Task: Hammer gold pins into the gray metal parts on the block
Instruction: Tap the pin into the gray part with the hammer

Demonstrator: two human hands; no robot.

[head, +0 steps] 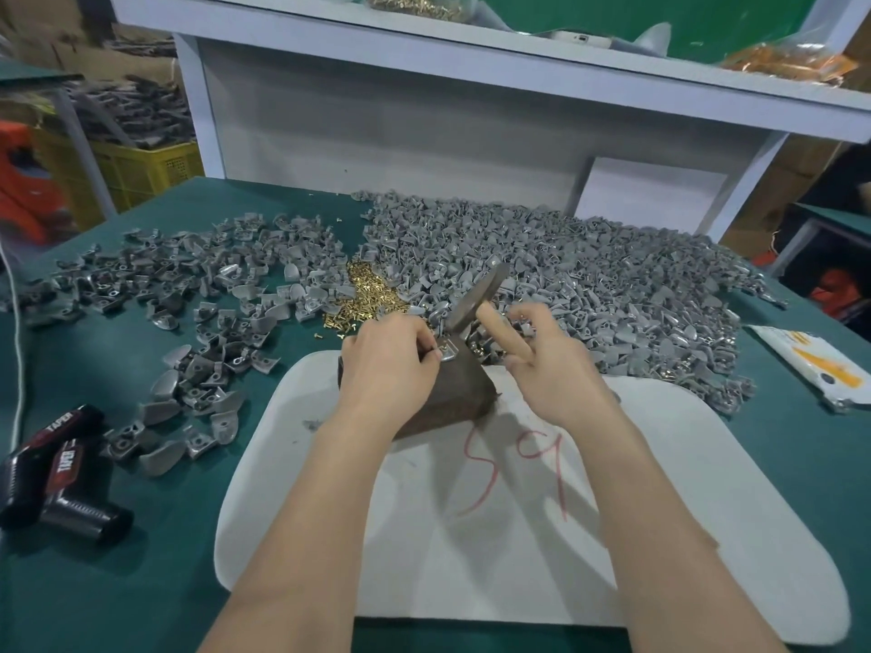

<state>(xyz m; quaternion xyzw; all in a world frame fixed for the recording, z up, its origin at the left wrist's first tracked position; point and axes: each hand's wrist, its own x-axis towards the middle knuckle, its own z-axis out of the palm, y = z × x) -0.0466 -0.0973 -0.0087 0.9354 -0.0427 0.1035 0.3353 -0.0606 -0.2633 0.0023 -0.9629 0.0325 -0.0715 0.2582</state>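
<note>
We see a matt green worktop (141, 582); whether it is cloth or mat we cannot tell. At its near edge lies a white pad (518, 534), matt and slightly fuzzy at the rim, with red marks on it. The block (457, 398) is dark brown and rough. The gray metal parts (589, 256) toward the far edge look dull and cast; the part on the block (447, 353) shines brighter. The gold pins (372, 294) gleam like brass. The hammer (478, 299) has a pale, smooth wooden handle and a dull gray metal head. The black cylinders (61, 473) by the left edge are glossy, and the packet (810, 365) by the right edge is shiny.
</note>
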